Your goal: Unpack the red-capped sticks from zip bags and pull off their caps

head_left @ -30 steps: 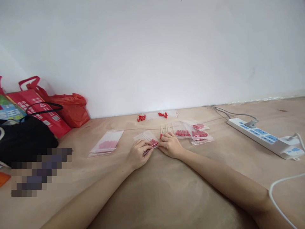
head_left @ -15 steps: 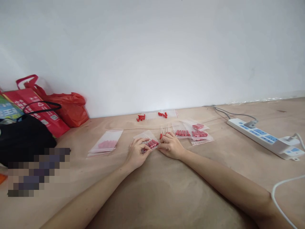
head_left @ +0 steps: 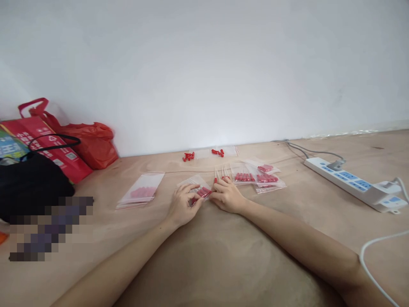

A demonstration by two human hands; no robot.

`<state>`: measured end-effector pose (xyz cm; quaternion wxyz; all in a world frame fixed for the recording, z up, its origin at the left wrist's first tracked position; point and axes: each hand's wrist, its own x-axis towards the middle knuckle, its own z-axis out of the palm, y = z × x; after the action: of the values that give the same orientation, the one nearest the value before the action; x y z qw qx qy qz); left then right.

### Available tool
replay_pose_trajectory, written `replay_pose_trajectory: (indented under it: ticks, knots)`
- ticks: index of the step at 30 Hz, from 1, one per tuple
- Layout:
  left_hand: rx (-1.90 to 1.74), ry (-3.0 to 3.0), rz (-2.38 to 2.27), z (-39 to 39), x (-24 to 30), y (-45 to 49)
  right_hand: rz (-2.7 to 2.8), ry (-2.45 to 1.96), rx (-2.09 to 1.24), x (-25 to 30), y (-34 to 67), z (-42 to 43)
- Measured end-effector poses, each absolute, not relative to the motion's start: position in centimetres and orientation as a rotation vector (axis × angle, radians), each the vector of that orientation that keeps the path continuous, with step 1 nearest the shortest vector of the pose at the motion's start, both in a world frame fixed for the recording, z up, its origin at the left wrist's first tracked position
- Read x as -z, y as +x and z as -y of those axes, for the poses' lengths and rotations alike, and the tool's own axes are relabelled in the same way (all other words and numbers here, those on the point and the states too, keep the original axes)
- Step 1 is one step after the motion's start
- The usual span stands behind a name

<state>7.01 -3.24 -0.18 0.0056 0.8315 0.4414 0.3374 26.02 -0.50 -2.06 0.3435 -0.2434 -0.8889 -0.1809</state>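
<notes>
A smooth, matte white wall [head_left: 204, 76] backs your brown table [head_left: 198, 264]. Your left hand [head_left: 182, 205] pinches, and your right hand [head_left: 228, 196], fingers curled, also grips, the near edge of a flat, clear plastic bag [head_left: 197, 181] lying between them; inside are stubby, rounded red bulbs [head_left: 205, 192].

On table [head_left: 211, 260]: bag stack [head_left: 142, 190] left, single bag [head_left: 202, 189] centre, power strip [head_left: 347, 181] right.

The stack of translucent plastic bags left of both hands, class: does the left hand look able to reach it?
Probably yes: nothing visible stands between the left hand and the stack, though the fingers are on another translucent plastic bag with red pieces.
</notes>
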Motion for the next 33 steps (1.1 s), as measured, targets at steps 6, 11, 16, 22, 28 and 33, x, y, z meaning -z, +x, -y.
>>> replay_pose_trajectory:
  ticks: [6,11,16,22,28,33]
  knots:
    - [-1.041,2.732,-1.372,3.5,0.2,7.7,2.292,-0.453,0.629,2.0,26.2,0.7]
    - [-1.004,2.788,-1.296,3.4,0.0,7.7,2.288,-0.358,0.712,1.8,26.2,0.8]
    - [-1.064,2.745,-1.213,3.1,0.4,7.9,2.281,-0.397,0.718,1.6,25.9,0.9]
    - [-1.061,2.675,-1.165,3.1,1.3,8.0,2.376,-0.528,0.673,1.6,25.2,1.1]
    - [-1.265,2.558,-1.385,2.9,1.0,7.4,2.496,-0.474,0.612,1.3,25.0,1.5]
    - [-1.356,2.559,-1.383,3.0,0.4,6.8,2.457,-0.615,0.348,1.5,26.4,1.3]
